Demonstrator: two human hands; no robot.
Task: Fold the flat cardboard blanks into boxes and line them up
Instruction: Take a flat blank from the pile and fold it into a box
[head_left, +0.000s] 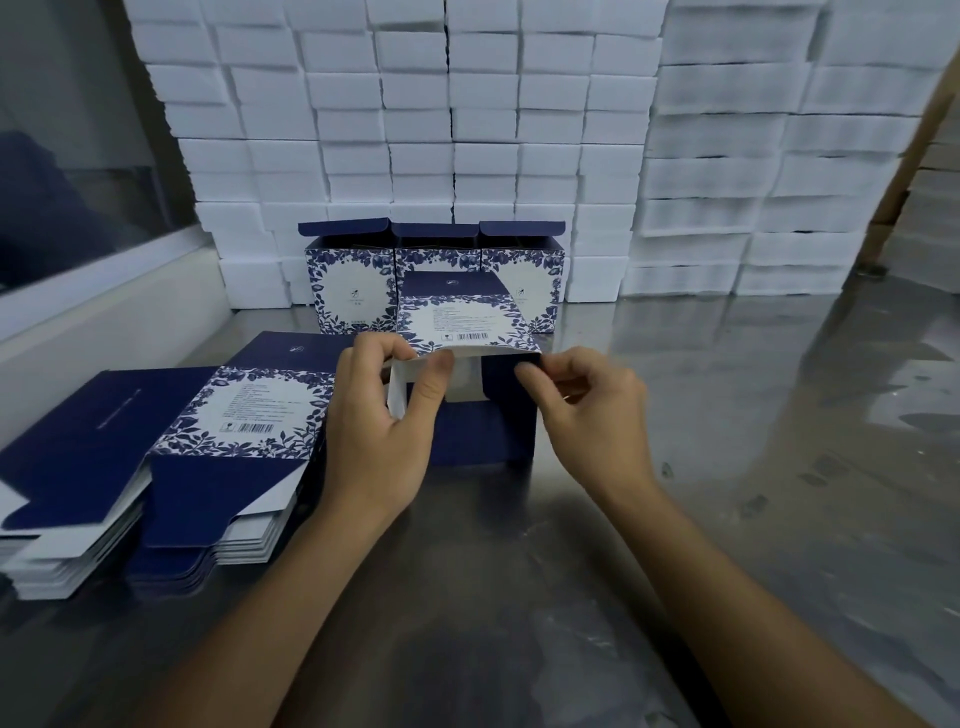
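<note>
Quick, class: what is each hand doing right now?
Left hand: pinches a white flap of the half-folded box.
Right hand: pinches the same box's right edge.

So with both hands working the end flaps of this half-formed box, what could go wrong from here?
The left hand pinches a white flap bent sharply; it might crease. The box, held just in front of the three finished boxes, could bump them out of line. The left forearm lies close beside the blank stack and may nudge it.
</note>
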